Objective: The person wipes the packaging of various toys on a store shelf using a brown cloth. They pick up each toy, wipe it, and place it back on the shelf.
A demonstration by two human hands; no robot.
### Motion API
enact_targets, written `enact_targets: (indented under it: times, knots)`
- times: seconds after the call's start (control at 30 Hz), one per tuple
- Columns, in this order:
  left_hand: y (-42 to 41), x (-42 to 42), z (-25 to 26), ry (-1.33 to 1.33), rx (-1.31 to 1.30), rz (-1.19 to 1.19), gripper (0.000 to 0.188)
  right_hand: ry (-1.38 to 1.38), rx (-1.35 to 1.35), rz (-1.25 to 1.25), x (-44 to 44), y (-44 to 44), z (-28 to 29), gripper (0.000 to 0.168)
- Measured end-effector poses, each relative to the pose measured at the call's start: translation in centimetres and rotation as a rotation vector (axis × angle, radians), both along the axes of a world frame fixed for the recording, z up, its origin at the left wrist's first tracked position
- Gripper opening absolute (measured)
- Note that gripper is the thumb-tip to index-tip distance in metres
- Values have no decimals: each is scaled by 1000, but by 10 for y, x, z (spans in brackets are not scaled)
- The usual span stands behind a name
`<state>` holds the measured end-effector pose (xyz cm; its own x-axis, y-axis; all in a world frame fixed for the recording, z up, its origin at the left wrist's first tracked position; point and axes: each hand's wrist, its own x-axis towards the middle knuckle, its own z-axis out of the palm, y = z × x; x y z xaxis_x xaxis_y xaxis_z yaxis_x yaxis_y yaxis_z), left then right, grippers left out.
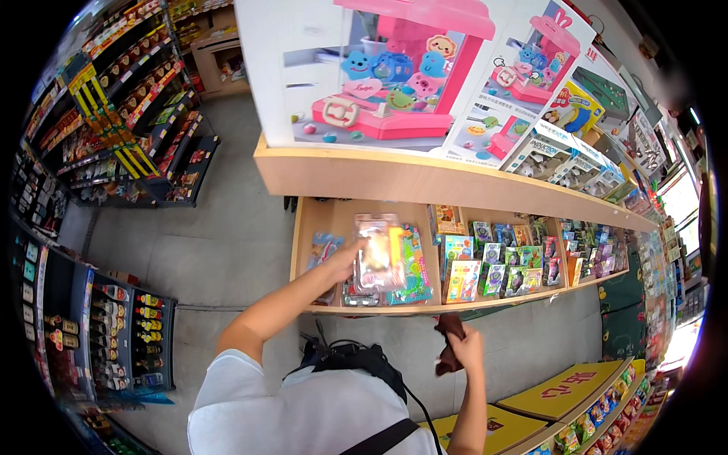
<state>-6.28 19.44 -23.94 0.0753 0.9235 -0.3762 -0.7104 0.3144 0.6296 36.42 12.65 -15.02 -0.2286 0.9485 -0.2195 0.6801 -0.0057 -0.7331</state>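
Note:
My left hand (345, 261) grips the left edge of a clear plastic toy package (378, 261), held over the left section of a wooden display shelf (369, 309). Glare hides most of what is in the package. Beneath and to its right lies a colourful toy pack (415, 267) with green and teal parts; another package (325, 249) lies to the left. My right hand (467, 345) is closed around a dark brown cloth (449, 344), in front of the shelf's near edge.
A raised wooden ledge (398, 176) above the shelf bears a large toy box (375, 74). Small boxed toys (463, 280) stand in the compartments to the right. Stocked racks (136, 335) line the left side. A snack display (597, 409) stands at the lower right.

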Motion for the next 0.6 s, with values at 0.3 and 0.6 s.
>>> enact_targets:
  times: [0.3, 0.6]
  knots:
    - [130, -103, -235, 322, -145, 199, 37, 62, -254, -243, 63, -81, -74, 23]
    - [151, -139, -275, 1642, -120, 183, 47, 233, -304, -318, 115, -101, -103, 27]
